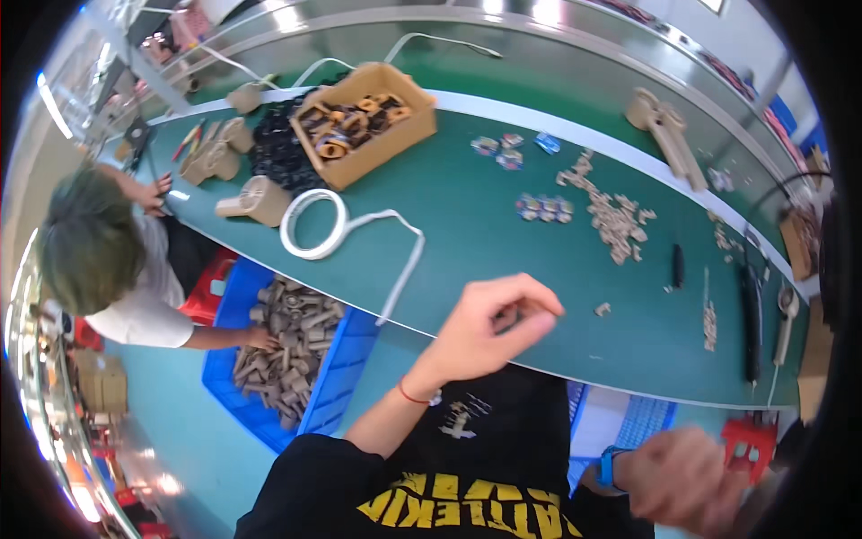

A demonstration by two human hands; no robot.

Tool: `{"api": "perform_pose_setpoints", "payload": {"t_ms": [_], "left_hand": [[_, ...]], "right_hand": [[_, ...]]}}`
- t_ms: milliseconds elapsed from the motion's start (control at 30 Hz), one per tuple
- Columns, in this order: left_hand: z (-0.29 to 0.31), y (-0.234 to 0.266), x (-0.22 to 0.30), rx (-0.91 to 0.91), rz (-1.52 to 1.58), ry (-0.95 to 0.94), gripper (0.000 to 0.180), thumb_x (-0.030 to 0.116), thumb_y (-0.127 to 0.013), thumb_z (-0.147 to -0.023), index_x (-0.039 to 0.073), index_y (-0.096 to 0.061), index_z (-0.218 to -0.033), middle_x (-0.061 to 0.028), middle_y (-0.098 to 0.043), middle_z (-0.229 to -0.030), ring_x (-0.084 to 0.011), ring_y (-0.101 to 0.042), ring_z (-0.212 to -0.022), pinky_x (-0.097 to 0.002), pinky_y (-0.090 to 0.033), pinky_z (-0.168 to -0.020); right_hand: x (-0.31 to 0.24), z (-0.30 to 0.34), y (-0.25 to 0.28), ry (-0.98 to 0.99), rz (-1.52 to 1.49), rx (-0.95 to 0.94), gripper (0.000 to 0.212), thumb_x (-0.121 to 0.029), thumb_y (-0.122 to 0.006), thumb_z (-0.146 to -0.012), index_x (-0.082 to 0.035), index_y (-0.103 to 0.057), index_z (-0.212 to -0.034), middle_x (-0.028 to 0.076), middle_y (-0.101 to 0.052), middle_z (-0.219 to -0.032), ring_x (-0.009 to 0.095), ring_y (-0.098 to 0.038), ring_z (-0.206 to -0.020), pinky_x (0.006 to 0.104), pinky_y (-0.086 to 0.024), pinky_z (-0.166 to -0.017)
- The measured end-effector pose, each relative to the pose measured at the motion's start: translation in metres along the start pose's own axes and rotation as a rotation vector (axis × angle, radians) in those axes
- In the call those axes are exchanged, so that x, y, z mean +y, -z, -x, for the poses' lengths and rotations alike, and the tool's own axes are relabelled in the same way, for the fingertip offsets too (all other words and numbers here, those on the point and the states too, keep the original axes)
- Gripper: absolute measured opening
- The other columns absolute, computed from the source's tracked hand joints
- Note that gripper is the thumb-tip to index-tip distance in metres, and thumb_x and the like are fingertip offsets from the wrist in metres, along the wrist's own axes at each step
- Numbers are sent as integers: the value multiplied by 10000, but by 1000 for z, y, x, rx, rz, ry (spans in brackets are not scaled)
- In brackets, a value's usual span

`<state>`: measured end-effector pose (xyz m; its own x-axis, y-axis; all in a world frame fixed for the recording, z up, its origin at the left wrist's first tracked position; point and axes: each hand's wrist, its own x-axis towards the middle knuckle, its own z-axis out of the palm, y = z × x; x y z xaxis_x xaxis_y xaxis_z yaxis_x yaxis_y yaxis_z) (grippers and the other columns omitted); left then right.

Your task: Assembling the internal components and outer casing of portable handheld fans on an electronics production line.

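Observation:
My left hand (494, 328) is over the near edge of the green worktable (503, 260). Its fingers are curled, with thumb and forefinger tips close together; whatever they may hold is too small or hidden to make out. Low at the right, beyond the table's near edge, my right hand (678, 481) is smeared by motion, so its fingers cannot be read. On the table, one small beige piece (602, 309) lies to the right of my left hand, and a loose pile of similar small beige parts (615, 225) lies farther back.
A co-worker (135, 260) reaches into a blue bin (337, 382) of beige housings. A white tape roll (289, 229), cardboard box (382, 148) of brown parts and beige housing (262, 199) stand left. At right lie a black-handled tool (678, 267) and long black tool (752, 314).

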<state>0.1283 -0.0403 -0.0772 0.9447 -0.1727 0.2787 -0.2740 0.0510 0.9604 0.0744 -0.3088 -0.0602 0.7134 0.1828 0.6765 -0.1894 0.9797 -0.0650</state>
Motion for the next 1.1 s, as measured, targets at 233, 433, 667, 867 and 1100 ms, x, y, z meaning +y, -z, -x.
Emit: {"api": "perform_pose_setpoints", "payload": {"t_ms": [233, 433, 667, 867, 1100], "left_hand": [[15, -5, -4, 132, 153, 70, 101, -23, -602, -864, -7, -632, -959, -40, -625, -817, -66, -581, -693, -197, -449, -604], [6, -8, -3, 32, 67, 83, 114, -46, -563, -863, -19, -622, -956, -50, -624, -815, -90, -593, -724, -216, -469, -605], [2, -9, 3, 78, -288, 69, 92, -28, -606, -845, -4, -650, -922, -21, -627, -758, -41, -556, -648, -184, -399, -550], [0, -26, -3, 16, -427, -41, 138, -16, -652, -790, 42, -663, -914, -13, -613, -721, -81, -495, -554, -234, -368, -497], [-7, -41, -1, -1, -806, -184, 170, 54, -700, -767, 93, -668, -930, -18, -621, -743, -177, -568, -613, -290, -440, -537]], "right_hand": [[10, -50, -7, -52, 240, -180, 303, -345, -502, -935, -91, -588, -794, 22, -571, -653, 185, -527, -538, 265, -416, -555], [28, -54, -44, 266, 459, 159, 86, -52, -595, -889, 24, -631, -905, 34, -623, -701, 148, -551, -449, 243, -458, -406], [30, -61, -24, 611, 559, -593, 66, -92, -622, -878, -33, -626, -908, 54, -606, -635, 149, -582, -447, 270, -466, -380], [12, -29, -30, -201, 324, 539, 276, -307, -678, -864, -51, -639, -957, 86, -603, -665, 235, -538, -440, 312, -455, -417], [-2, -24, -31, 26, 767, -107, 354, -346, -476, -957, -1, -541, -908, 98, -560, -588, 210, -524, -426, 303, -453, -382]]}}
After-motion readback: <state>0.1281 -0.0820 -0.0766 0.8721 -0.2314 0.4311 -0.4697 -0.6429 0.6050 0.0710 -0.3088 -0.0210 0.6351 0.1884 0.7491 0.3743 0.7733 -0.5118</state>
